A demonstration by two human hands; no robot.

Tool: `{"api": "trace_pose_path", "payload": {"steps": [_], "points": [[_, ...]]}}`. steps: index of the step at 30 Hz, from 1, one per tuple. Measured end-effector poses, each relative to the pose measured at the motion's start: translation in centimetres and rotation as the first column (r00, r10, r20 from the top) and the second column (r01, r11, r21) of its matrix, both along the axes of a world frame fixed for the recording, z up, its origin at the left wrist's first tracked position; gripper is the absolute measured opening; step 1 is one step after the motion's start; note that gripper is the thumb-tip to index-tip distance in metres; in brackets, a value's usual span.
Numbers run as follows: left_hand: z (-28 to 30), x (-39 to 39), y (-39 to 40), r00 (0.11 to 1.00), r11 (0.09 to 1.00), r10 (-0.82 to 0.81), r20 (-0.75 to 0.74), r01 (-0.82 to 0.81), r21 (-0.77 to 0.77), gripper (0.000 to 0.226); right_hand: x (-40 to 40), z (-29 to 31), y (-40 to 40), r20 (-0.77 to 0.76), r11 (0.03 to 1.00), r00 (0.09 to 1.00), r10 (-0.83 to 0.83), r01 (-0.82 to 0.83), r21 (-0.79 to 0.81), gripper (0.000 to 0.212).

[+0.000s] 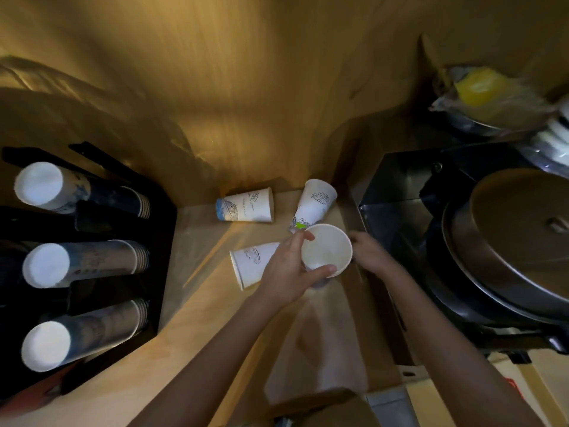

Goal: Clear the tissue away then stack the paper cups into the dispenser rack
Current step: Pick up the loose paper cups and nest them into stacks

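Four loose paper cups occupy the wooden bench (215,303) between a black rack (160,272) at left and a steel box (397,192) at right. One upright cup (327,251), mouth toward the camera, is gripped by the left hand (289,272): thumb on the near rim, fingers curled over the far rim, the grip partly closed around the cup wall. The right hand (371,252) lies just beside the same cup on its right; its fingers are hidden behind the rim, so whether it touches or grasps the cup cannot be told. A second cup (251,266) lies on its side under the left hand, mouth pointing left. A third cup (246,205) lies on its side near the back wall, well apart from both hands. A fourth cup (315,203) lies tilted just beyond the held cup, base pointing away, its lower end close to the left fingertips. The rack holds three stacks (77,263) of cups, bases outward, one above another in the view. A pale sheet (317,349), possibly the tissue, lies on the bench between the two forearms; blur prevents certainty. A large pot with a metal lid (523,229) stands at far right.
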State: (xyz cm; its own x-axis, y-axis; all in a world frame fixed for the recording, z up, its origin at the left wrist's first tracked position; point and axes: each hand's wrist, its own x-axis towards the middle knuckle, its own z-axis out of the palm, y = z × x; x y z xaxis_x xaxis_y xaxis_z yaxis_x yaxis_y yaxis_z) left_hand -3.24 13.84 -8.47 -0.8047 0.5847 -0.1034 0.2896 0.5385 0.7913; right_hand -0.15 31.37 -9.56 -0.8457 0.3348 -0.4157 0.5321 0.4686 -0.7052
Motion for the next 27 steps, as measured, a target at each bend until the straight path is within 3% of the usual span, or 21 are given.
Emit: {"api": "trace_pose_path", "payload": {"steps": [4,10,15,19,24,27], "points": [[0.8,-1.6,-1.2,1.000,0.999,-0.005,-0.026,0.006,0.042,0.063,-3.7,2.4,0.9,0.010,0.997,1.000,-0.029,0.030,-0.077,0.026],[-0.7,-5.1,-4.4,0.978,0.982,0.038,-0.205,-0.075,-0.176,0.063,-8.9,2.3,1.0,0.111,0.959,0.979,-0.172,0.192,-0.210,0.046],[-3.7,-6.0,-6.4,0.994,0.929,-0.073,-0.075,0.041,-0.369,0.107,-11.8,-0.5,1.7,0.358,0.805,0.880,-0.313,0.445,-0.391,0.077],[-5.9,-5.8,-7.0,0.991,0.846,-0.130,-0.030,0.095,-0.525,0.125,-13.3,-3.4,2.3,0.476,0.802,0.828,-0.296,0.486,-0.348,0.092],[-7.1,-6.0,-7.3,0.990,0.773,-0.141,-0.022,0.096,-0.627,0.112,-13.8,-5.7,2.5,0.511,0.780,0.805,-0.301,0.516,-0.354,0.097],[-7.1,-6.1,-7.4,0.994,0.771,-0.106,0.013,0.091,-0.631,0.102,-13.9,-5.9,1.9,0.453,0.792,0.832,-0.320,0.497,-0.354,0.095]]}}
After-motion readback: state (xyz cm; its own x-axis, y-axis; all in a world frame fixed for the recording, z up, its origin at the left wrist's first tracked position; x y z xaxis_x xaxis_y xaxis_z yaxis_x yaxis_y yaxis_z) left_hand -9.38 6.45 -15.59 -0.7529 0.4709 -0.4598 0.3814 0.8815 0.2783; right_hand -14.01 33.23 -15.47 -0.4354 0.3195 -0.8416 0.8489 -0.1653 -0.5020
